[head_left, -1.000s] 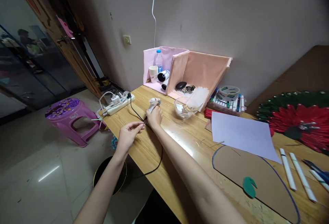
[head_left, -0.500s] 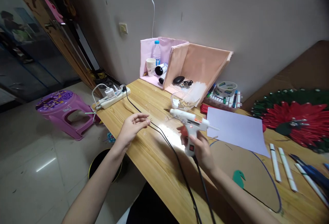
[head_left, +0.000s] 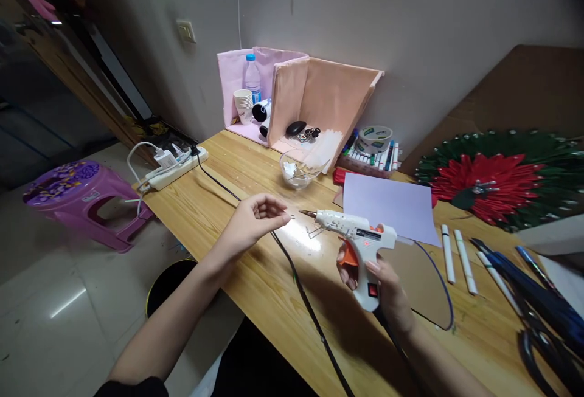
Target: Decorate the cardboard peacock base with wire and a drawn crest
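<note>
My right hand is wrapped around the handle of a white glue gun, with fingers by its orange trigger. Its metal nozzle points left, close to the fingertips of my left hand. Thumb and fingertips of my left hand are pinched together. Something thin and tiny pokes out there, too small to name. A black cord runs under my left hand across the wooden table. Thin bent wire pieces seem to lie behind the nozzle. A cardboard piece with a blue edge is partly hidden by my right hand.
A clear bowl stands beyond my hands, before a pink divided box. Lilac paper, white markers and scissors lie rightward. A power strip sits at the left edge, near a purple stool.
The view has shifted right. My right hand has turned the glue gun, so its nozzle now lies near my left fingertips. My left hand keeps its pinch.
</note>
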The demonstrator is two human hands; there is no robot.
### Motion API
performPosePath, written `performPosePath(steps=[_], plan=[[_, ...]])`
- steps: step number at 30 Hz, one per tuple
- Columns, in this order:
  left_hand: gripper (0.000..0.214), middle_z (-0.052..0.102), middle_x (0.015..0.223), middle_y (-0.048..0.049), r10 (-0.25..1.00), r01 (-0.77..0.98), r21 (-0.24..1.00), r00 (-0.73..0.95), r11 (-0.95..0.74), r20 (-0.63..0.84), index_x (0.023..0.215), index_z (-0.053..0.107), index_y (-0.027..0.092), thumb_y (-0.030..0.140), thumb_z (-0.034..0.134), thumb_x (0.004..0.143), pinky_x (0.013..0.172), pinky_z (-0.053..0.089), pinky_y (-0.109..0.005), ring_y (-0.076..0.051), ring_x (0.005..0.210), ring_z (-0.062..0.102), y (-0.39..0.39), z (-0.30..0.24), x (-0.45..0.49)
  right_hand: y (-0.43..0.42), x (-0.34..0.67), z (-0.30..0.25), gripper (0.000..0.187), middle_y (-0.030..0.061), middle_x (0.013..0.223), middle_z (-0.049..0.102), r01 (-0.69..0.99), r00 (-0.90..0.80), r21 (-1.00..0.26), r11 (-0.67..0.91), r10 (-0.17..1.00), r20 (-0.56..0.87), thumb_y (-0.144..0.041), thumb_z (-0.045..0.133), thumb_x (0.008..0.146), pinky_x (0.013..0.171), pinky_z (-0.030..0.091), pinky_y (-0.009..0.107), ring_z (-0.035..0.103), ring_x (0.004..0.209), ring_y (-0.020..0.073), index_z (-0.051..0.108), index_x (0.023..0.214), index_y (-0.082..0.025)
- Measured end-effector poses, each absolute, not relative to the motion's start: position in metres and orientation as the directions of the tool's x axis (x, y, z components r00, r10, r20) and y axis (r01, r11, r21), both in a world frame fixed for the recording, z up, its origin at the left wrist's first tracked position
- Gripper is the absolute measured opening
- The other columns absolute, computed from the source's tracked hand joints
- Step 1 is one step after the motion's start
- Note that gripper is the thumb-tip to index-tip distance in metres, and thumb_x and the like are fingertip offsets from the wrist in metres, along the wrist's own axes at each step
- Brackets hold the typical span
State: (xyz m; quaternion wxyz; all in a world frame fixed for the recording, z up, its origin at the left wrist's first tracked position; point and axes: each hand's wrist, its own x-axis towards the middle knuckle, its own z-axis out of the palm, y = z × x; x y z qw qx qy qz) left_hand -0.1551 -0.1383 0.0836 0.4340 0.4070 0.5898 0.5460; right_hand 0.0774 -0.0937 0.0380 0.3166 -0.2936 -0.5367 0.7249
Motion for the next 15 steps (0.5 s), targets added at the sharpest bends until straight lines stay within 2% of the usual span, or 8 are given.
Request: performPosePath(steps=[7,15], plan=[[0.031,0.062,0.076,-0.0004,0.961,-0.005,0.997,-0.263,0.082,-0.080,0.080,0.060,0.014,0.027,0.078,0.059,0.072,0.049,-0.023,-0.009,0.072,0.058,-0.1371,0.0898,-0.1505,-0.0902,0.0817,0.0386,0.039,0.0038,0.059,0.056,-0.148,-0.691,-0.968,-0.202,0.721,-0.044,-0.053,0.051,0.074,0.046,0.034,0.025,0.044,0.049,0.0132,0.062,0.080,-0.016],[0.028,0.062,0.077,0.0000,0.963,-0.004,0.997,-0.261,0.073,-0.071,0.080,0.059,0.014,0.027,0.076,0.061,0.072,0.048,-0.023,-0.009,0.072,0.058,-0.1388,0.0886,-0.1525,-0.0913,0.0837,0.0373,0.037,0.0026,0.061,0.054,-0.142,-0.699,-0.967,-0.213,0.713,-0.055,-0.052,0.050,0.075,0.047,0.035,0.023,0.043,0.051,0.0118,0.060,0.079,-0.016]])
